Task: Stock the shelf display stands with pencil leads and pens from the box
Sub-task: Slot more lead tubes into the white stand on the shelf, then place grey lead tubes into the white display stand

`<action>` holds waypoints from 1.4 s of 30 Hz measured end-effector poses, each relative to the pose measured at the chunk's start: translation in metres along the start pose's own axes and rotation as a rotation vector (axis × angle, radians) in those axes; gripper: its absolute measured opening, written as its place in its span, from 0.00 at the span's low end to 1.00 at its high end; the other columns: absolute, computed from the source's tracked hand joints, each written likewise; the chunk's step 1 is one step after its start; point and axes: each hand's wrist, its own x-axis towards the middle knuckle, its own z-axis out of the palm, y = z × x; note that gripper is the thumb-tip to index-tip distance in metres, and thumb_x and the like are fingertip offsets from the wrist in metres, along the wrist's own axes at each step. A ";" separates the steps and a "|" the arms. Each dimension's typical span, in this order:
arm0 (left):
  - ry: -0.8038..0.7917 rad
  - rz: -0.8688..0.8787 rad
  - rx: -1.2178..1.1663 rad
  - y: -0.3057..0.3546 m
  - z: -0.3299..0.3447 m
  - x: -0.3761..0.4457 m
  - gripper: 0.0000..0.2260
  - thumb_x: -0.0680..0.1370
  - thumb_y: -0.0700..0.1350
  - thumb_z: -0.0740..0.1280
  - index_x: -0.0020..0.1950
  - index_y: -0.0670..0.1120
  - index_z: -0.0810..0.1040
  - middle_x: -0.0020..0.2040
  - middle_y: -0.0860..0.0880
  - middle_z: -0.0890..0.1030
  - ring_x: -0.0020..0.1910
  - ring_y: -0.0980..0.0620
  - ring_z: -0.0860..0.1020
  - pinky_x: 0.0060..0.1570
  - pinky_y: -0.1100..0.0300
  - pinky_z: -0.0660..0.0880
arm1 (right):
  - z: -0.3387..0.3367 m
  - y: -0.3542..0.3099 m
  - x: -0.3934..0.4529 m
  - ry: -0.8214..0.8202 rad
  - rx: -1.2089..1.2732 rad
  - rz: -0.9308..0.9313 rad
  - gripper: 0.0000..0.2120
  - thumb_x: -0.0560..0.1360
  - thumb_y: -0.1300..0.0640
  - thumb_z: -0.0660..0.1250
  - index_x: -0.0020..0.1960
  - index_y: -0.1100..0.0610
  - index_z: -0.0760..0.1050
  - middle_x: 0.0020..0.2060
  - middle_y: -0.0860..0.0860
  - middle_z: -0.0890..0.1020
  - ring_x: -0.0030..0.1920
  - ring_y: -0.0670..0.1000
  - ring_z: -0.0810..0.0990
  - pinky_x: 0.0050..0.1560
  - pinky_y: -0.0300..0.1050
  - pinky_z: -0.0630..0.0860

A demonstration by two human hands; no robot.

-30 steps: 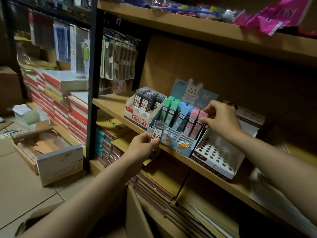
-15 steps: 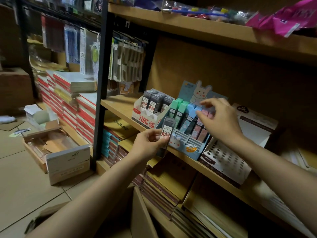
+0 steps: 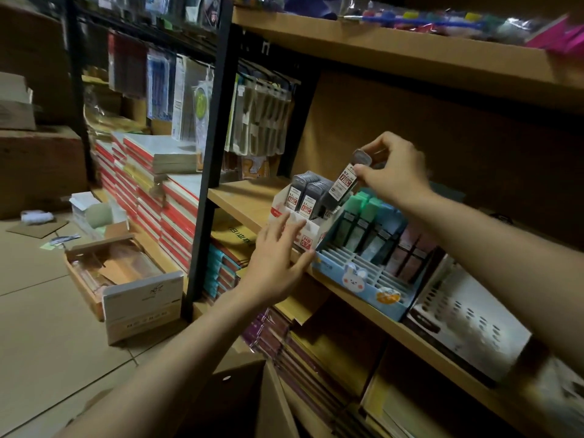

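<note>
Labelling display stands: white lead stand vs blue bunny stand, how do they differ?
The white stand holds dark grey lead cases; the blue bunny stand holds pastel green, blue and pink ones. The white stand sits left with the left hand on its front; nothing touches the blue one. The blue stand's front slots are empty. Both sit on one shelf.

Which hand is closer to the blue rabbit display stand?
Left. The left hand rests on the white lead box beside the blue rabbit display stand; the right hand is higher, holding a dark lead case.
</note>
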 end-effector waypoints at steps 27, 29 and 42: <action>-0.134 0.008 -0.001 -0.022 0.015 -0.013 0.26 0.81 0.54 0.60 0.77 0.59 0.56 0.80 0.55 0.51 0.77 0.51 0.49 0.75 0.47 0.53 | 0.053 0.011 -0.039 0.067 0.004 -0.065 0.06 0.75 0.62 0.68 0.50 0.55 0.81 0.51 0.52 0.78 0.50 0.49 0.76 0.44 0.37 0.71; -0.150 -0.019 0.014 -0.030 0.016 -0.034 0.25 0.81 0.52 0.62 0.76 0.56 0.60 0.79 0.52 0.55 0.77 0.51 0.53 0.74 0.51 0.55 | 0.061 0.002 -0.084 0.076 0.133 -0.178 0.05 0.74 0.62 0.67 0.47 0.54 0.79 0.47 0.48 0.77 0.46 0.44 0.76 0.44 0.35 0.73; -0.095 -1.134 0.057 -0.144 0.143 -0.324 0.27 0.80 0.46 0.64 0.77 0.51 0.58 0.80 0.47 0.48 0.78 0.43 0.48 0.74 0.49 0.55 | 0.213 0.083 -0.422 -1.001 0.132 0.474 0.18 0.77 0.61 0.68 0.66 0.55 0.73 0.63 0.54 0.74 0.59 0.52 0.76 0.59 0.45 0.74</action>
